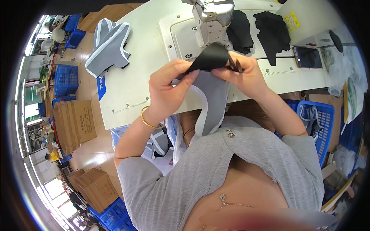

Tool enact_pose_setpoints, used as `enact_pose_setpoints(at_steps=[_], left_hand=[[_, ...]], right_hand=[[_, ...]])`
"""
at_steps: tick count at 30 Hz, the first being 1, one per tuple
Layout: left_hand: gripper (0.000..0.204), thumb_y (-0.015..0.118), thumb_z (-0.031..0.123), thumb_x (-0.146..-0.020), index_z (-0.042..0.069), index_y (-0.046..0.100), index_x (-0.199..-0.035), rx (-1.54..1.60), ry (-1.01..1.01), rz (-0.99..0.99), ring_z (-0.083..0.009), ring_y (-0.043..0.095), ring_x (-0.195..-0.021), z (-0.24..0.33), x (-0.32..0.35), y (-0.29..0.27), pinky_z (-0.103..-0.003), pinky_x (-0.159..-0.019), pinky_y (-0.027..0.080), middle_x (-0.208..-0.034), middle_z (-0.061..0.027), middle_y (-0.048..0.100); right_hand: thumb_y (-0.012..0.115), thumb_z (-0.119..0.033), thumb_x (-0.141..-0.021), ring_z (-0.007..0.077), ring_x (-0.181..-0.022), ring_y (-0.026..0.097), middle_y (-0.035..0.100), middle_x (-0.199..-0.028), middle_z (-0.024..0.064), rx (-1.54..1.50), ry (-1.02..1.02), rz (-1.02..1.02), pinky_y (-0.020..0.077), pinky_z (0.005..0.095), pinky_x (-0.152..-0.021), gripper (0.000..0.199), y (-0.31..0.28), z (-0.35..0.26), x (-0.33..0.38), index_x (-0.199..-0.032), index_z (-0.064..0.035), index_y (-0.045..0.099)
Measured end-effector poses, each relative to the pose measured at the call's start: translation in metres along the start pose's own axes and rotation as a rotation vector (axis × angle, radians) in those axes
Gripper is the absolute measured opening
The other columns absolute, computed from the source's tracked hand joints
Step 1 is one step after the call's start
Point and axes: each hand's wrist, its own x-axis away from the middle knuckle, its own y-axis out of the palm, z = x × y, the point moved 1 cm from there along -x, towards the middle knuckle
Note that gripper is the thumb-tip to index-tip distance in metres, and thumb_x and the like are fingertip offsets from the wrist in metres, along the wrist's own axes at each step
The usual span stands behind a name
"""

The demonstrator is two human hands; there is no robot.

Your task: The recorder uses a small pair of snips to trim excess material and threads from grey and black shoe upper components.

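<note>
In front of the sewing machine (212,23), my two hands hold a black fabric piece (210,57) against the end of a grey fabric piece (214,94) with white edging. My left hand (169,86) pinches the left side where the two pieces meet. My right hand (244,77) pinches the right side, and a slim dark tool (234,63), its kind partly hidden, sticks out between its fingers. The grey piece hangs down over the table edge toward my lap.
Grey pieces with white edging (110,48) lie at the table's left. Black fabric pieces (273,34) and a phone (307,57) lie at the right. A blue basket (325,127) stands lower right. A cardboard box (75,125) stands on the floor at left.
</note>
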Motion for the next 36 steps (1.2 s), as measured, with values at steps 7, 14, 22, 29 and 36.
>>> enact_pose_setpoints(at_steps=[7, 14, 22, 29, 36], left_hand=[[0.02, 0.061, 0.008, -0.095, 0.0, 0.067, -0.111, 0.339, -0.332, -0.408, -0.0087, 0.061, -0.084, -0.011, -0.035, -0.031, -0.022, -0.077, 0.049, -0.096, -0.0037, 0.068], [0.019, 0.063, 0.017, -0.097, -0.001, 0.069, -0.094, 0.041, -0.424, -0.764, -0.0025, 0.047, -0.07, -0.002, -0.047, -0.021, -0.021, -0.06, 0.04, -0.075, 0.0041, 0.058], [0.012, 0.069, 0.011, -0.09, -0.001, 0.069, -0.09, -0.047, -0.309, -0.683, -0.0056, 0.051, -0.065, 0.015, -0.045, -0.019, -0.022, -0.058, 0.042, -0.072, 0.0006, 0.061], [0.009, 0.073, 0.001, -0.08, -0.002, 0.068, -0.087, -0.279, -0.043, -0.47, -0.0112, 0.052, -0.058, 0.028, -0.04, -0.013, -0.025, -0.055, 0.044, -0.07, -0.0045, 0.062], [0.011, 0.073, 0.004, -0.08, -0.001, 0.07, -0.089, -0.216, -0.088, -0.482, -0.0123, 0.056, -0.065, 0.025, -0.041, -0.018, -0.027, -0.063, 0.046, -0.072, -0.0048, 0.062]], right_hand=[[0.07, 0.006, -0.067, 0.0179, -0.075, 0.065, 0.066, -0.092, 0.0071, 0.525, -0.552, -0.112, 0.051, 0.0276, -0.057, 0.024, -0.006, -0.015, 0.01, -0.09, -0.002, 0.07], [0.07, -0.003, -0.066, 0.0207, -0.074, 0.065, 0.067, -0.093, 0.0075, 0.728, -0.817, -0.021, 0.0527, 0.0294, -0.059, 0.025, 0.0, -0.014, 0.011, -0.091, -0.0037, 0.07], [0.073, -0.001, -0.07, 0.026, -0.071, 0.062, 0.066, -0.089, 0.0092, 0.51, -0.458, -0.06, 0.0497, 0.0337, -0.062, 0.036, -0.008, -0.018, 0.004, -0.105, -0.0021, 0.068], [0.073, -0.003, -0.069, 0.0293, -0.079, 0.062, 0.063, -0.083, 0.009, 0.681, -0.44, -0.295, 0.0499, 0.038, -0.069, 0.028, -0.011, -0.03, -0.009, -0.097, -0.0024, 0.068], [0.07, 0.001, -0.067, 0.0287, -0.079, 0.062, 0.062, -0.084, 0.008, 0.71, -0.457, -0.247, 0.0499, 0.0376, -0.068, 0.023, -0.009, -0.025, -0.004, -0.09, -0.0033, 0.066]])
